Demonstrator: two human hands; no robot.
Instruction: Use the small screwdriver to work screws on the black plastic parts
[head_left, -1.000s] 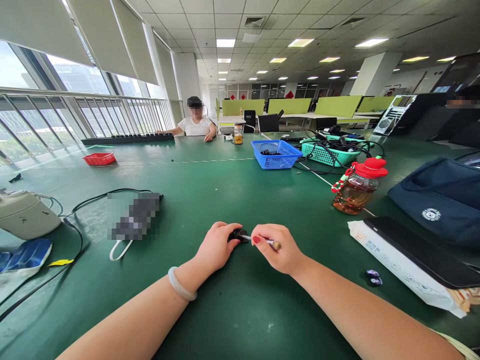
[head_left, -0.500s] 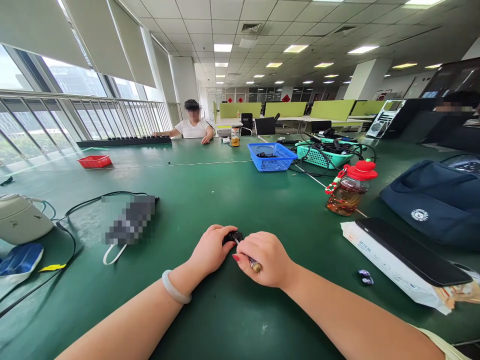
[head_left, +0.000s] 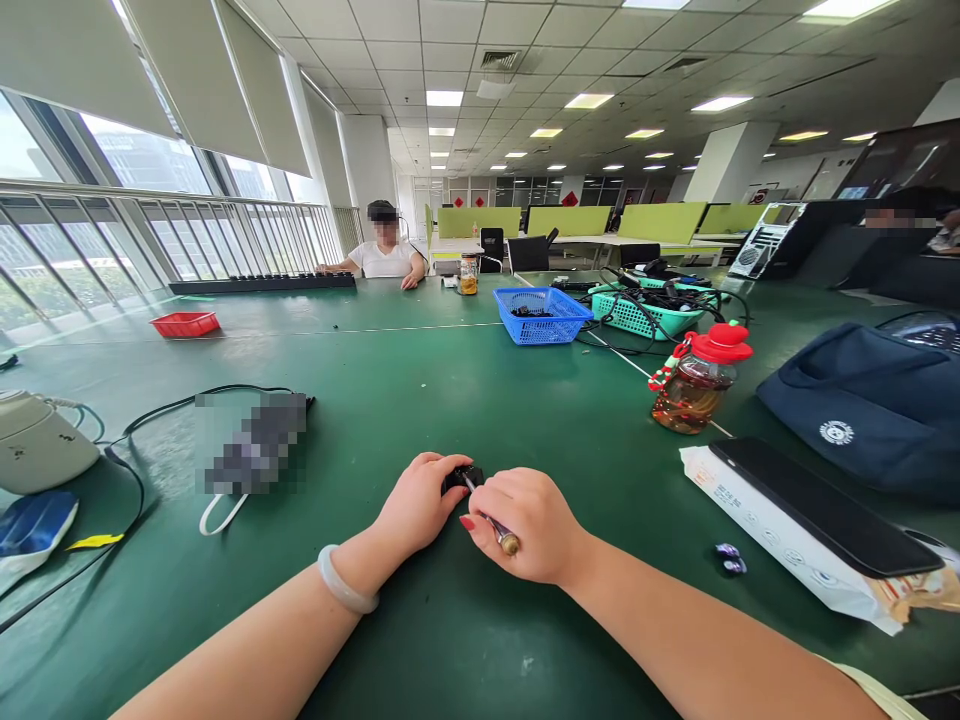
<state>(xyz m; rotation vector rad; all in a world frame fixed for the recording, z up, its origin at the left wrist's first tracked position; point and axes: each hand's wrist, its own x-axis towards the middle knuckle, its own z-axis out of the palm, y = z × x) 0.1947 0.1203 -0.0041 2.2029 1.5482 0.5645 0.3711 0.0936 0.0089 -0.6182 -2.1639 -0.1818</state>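
My left hand [head_left: 420, 505], with a pale bangle at the wrist, is closed on a small black part [head_left: 463, 477] on the green table. The part's exact kind is too small to make out. My right hand [head_left: 529, 525] grips a thin screwdriver-like tool [head_left: 507, 541] with a brownish rounded end pointing toward me. Its slim metal shaft reaches the black part, where the tip is partly hidden by my fingers. Both hands are close together, their fingertips almost touching.
Right of my hands lie a small purple wrapped item [head_left: 730, 558], a black phone [head_left: 821, 508] on a white packet [head_left: 757, 520], and a red-lidded bottle [head_left: 694, 385]. Farther off are a blue basket [head_left: 544, 330], a green basket [head_left: 645, 315] with cables, and a seated person [head_left: 386, 255].
My hands keep the same hold on the black part and the tool. The whole view has shifted slightly, with little other visible movement.
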